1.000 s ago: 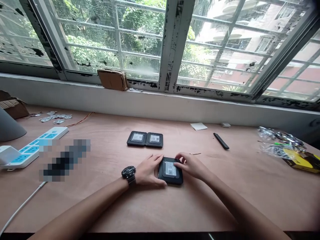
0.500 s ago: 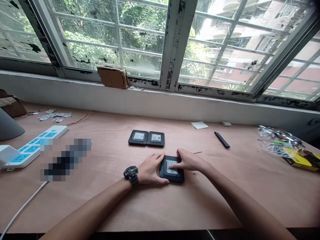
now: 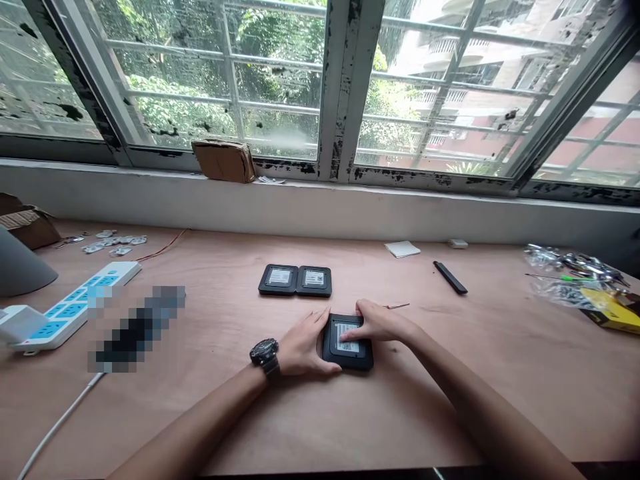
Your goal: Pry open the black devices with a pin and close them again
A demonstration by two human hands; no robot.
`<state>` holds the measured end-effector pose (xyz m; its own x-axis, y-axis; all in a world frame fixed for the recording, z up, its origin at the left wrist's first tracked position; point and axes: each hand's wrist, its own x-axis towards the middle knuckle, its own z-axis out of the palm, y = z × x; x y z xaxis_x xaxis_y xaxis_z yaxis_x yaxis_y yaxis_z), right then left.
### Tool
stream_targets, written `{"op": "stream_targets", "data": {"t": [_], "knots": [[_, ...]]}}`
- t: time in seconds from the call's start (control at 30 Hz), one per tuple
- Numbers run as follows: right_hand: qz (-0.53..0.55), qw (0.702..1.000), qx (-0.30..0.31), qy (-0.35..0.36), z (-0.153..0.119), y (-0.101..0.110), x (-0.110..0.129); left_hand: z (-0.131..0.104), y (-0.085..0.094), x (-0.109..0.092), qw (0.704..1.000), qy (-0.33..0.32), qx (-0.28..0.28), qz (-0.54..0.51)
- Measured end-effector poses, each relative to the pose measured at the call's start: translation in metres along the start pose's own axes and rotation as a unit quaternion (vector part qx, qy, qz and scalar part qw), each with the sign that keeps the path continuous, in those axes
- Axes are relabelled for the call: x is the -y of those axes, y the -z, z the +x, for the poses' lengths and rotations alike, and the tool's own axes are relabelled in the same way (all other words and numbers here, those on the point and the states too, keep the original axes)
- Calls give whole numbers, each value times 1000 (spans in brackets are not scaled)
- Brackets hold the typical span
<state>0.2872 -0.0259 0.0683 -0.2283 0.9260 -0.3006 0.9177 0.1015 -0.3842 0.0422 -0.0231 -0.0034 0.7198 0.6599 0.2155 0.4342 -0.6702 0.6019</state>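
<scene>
A flat black drive case (image 3: 361,360) with a white barcode label lies on the table in front of me. My left hand (image 3: 305,343), with a black watch at the wrist, clasps its left side, thumb at the near edge and fingers toward the far edge. My right hand (image 3: 383,322) presses its thumb on the label, while its bent fingers hold the far right edge. Part of the case is hidden beneath the right hand. Farther back lie two similar black cases (image 3: 314,281) side by side, each with a white label.
A thin rod (image 3: 399,306) lies just beyond my right hand. Behind it are a black bar-shaped object (image 3: 450,277) and white paper (image 3: 403,249). To the left is a power strip (image 3: 83,303); plastic bags (image 3: 565,290) and a yellow-black box (image 3: 613,310) lie right.
The camera view has shifted slightly. Both hands keep about the same hold on the case, with the right thumb still on the label.
</scene>
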Motion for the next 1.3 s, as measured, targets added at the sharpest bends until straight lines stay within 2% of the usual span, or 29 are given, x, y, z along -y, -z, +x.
{"op": "stream_targets", "data": {"t": [0.2,0.4,0.57,0.63,0.73,0.83,0.9,1.03,1.17,1.3], "knots": [[14,999,-11,29,1,-2,-7,0,4,-2,1000,-2,0,-29],[47,994,-40,90,-13,1,-5,1,4,-6,998,-29,-26,-55],[132,983,-2,129,-26,8,-3,2,9,-14,998,-40,-19,-38],[151,976,2,156,-35,17,-6,-9,12,-19,999,-14,-32,17],[156,972,-21,174,-50,34,-13,-44,15,-26,986,69,-78,129],[79,981,-74,161,-60,47,-18,-84,20,-33,965,141,-107,192],[11,972,-111,205,-60,49,-20,-99,24,-35,959,160,-108,207],[-95,928,-188,308,-54,38,-32,-96,32,-26,968,151,-78,185],[-113,911,-232,323,-49,11,-63,-79,40,-10,984,129,-38,115],[-85,917,-247,302,-45,-24,-94,-68,46,-4,992,108,-19,57]]}}
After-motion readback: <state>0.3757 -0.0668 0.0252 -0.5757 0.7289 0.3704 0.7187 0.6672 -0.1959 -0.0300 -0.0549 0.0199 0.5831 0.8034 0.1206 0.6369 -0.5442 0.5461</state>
